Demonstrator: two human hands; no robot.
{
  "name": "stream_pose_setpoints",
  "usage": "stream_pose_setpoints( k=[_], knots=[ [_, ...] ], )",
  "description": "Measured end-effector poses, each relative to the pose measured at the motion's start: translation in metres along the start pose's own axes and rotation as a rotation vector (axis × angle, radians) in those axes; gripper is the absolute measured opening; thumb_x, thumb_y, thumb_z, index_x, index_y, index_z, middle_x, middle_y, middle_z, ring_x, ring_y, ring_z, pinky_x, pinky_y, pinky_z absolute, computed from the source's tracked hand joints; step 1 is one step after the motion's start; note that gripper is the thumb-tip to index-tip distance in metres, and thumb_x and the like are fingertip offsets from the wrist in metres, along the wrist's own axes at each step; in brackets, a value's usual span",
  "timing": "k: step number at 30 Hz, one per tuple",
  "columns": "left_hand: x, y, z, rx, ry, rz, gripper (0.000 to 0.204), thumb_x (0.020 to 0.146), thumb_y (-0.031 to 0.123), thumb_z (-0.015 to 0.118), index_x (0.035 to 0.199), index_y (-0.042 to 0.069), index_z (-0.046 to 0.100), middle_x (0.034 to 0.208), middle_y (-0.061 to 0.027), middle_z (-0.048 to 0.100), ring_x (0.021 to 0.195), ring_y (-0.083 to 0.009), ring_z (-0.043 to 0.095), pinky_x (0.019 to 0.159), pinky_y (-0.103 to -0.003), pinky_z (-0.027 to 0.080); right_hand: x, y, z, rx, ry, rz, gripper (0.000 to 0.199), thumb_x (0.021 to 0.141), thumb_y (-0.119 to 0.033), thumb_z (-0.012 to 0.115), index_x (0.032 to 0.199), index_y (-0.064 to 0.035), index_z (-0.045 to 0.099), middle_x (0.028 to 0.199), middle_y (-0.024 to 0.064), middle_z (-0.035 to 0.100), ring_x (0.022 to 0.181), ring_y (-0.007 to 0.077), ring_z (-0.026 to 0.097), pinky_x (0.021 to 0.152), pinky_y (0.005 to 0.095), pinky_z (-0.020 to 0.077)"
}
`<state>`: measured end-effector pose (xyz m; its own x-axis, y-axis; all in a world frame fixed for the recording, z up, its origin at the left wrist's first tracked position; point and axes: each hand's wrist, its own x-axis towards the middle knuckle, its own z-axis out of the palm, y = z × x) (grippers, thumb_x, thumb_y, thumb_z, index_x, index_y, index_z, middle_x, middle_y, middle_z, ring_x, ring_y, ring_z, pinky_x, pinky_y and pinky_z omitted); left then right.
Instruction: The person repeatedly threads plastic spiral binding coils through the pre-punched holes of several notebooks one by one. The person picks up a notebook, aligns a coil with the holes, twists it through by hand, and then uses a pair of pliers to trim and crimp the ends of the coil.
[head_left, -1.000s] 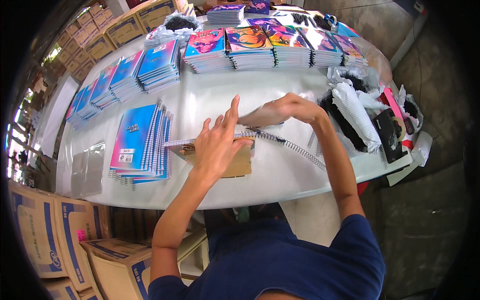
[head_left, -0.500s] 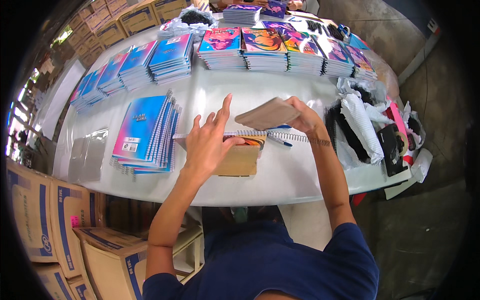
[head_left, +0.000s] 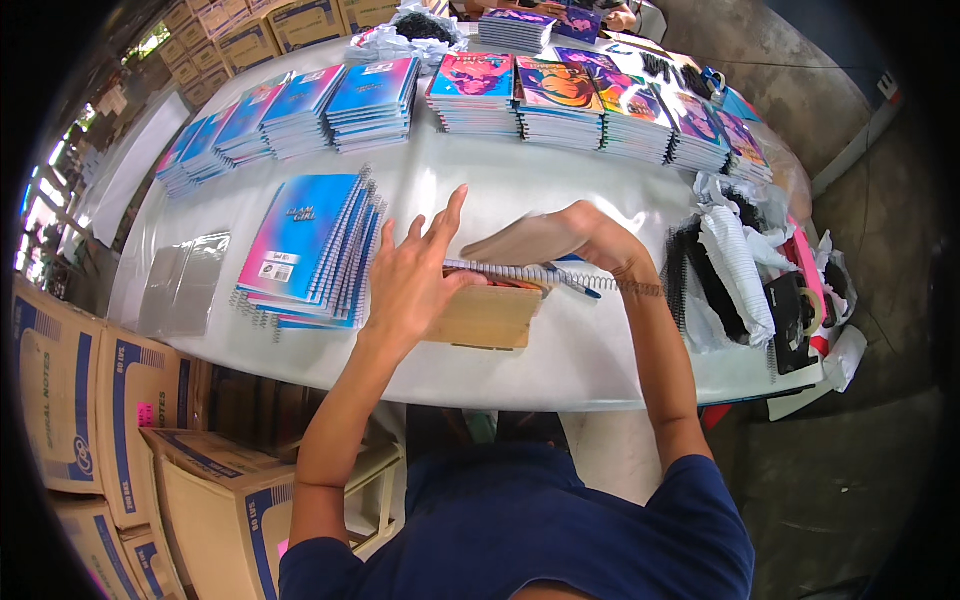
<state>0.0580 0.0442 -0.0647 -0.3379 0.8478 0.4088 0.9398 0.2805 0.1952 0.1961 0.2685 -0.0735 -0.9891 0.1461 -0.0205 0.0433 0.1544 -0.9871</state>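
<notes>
A notebook [head_left: 500,270] with a metal spiral along its upper edge lies in front of me, part of its colourful cover showing beside a brown cardboard piece [head_left: 480,318]. My left hand [head_left: 412,275] grips its left part, thumb on the near side and the other fingers stretched up. In my right hand [head_left: 603,238] is a flat grey-brown board [head_left: 525,240], blurred, tilted just above the spiral. The free end of the spiral coil [head_left: 640,288] sticks out to the right, by my right wrist. A dark blue pen [head_left: 578,287] lies behind the coil.
Blue-pink spiral notebooks [head_left: 300,235] are stacked to the left, near clear plastic sheets [head_left: 185,285]. Notebook piles [head_left: 560,95] line the far side. Wrapped black coils [head_left: 725,270] and a tape roll [head_left: 808,312] lie right. Cartons [head_left: 210,490] stand below left; another person's hand [head_left: 620,17] shows far off.
The board in my right hand has swung lower and a little left, toward the spiral. My left hand stays on the notebook. The whole view has shifted slightly.
</notes>
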Motion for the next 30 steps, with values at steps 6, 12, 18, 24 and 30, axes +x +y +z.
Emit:
stream_pose_setpoints(
  k=[6, 12, 18, 24, 30],
  knots=[
    [-0.002, -0.009, -0.004, -0.031, -0.008, -0.029, 0.103, 0.067, 0.042, 0.077, 0.15, 0.023, 0.019, 0.118, -0.0105, 0.064, 0.114, -0.0345, 0.057, 0.103, -0.053, 0.034, 0.0, -0.008, 0.024, 0.563, 0.253, -0.034, 0.056, 0.086, -0.051, 0.062, 0.09, 0.0036, 0.071, 0.083, 0.0076, 0.066, 0.082, 0.0154, 0.057, 0.081, 0.0295, 0.0448],
    [-0.003, -0.015, -0.013, 0.029, -0.027, -0.097, 0.106, 0.064, 0.045, 0.078, 0.15, 0.023, 0.02, 0.127, -0.0101, 0.059, 0.119, -0.0367, 0.053, 0.102, -0.054, 0.036, 0.023, -0.008, 0.023, 0.106, 0.02, 0.023, 0.057, 0.085, -0.051, 0.064, 0.095, 0.0045, 0.071, 0.093, 0.012, 0.07, 0.088, 0.0192, 0.061, 0.086, 0.0306, 0.0454],
    [-0.007, -0.032, -0.007, -0.28, 0.153, -0.145, 0.111, 0.055, 0.026, 0.086, 0.148, 0.023, 0.026, 0.141, -0.0231, 0.043, 0.129, -0.0408, 0.042, 0.103, -0.046, 0.041, 0.035, -0.006, 0.022, -0.185, 0.051, 0.069, 0.048, 0.087, -0.041, 0.065, 0.107, 0.0023, 0.069, 0.098, 0.0103, 0.07, 0.095, 0.0152, 0.058, 0.089, 0.0316, 0.0441],
    [-0.014, -0.057, 0.014, -0.791, 0.209, -0.245, 0.115, 0.055, 0.013, 0.088, 0.149, 0.022, 0.024, 0.147, -0.022, 0.035, 0.128, -0.0395, 0.045, 0.1, -0.038, 0.045, 0.043, 0.008, 0.025, -0.055, -0.015, 0.031, 0.053, 0.086, -0.047, 0.064, 0.099, 0.0037, 0.07, 0.094, 0.0102, 0.069, 0.092, 0.0167, 0.06, 0.089, 0.0309, 0.044],
    [-0.023, -0.059, 0.037, -1.123, 0.293, -0.388, 0.102, 0.064, -0.003, 0.081, 0.149, 0.013, 0.027, 0.143, -0.0226, 0.041, 0.127, -0.0264, 0.047, 0.099, -0.034, 0.046, 0.06, 0.005, 0.028, -0.414, -0.08, 0.062, 0.058, 0.085, -0.053, 0.063, 0.083, 0.0045, 0.069, 0.079, 0.0055, 0.063, 0.078, 0.0164, 0.055, 0.077, 0.0295, 0.0436]
  ],
)
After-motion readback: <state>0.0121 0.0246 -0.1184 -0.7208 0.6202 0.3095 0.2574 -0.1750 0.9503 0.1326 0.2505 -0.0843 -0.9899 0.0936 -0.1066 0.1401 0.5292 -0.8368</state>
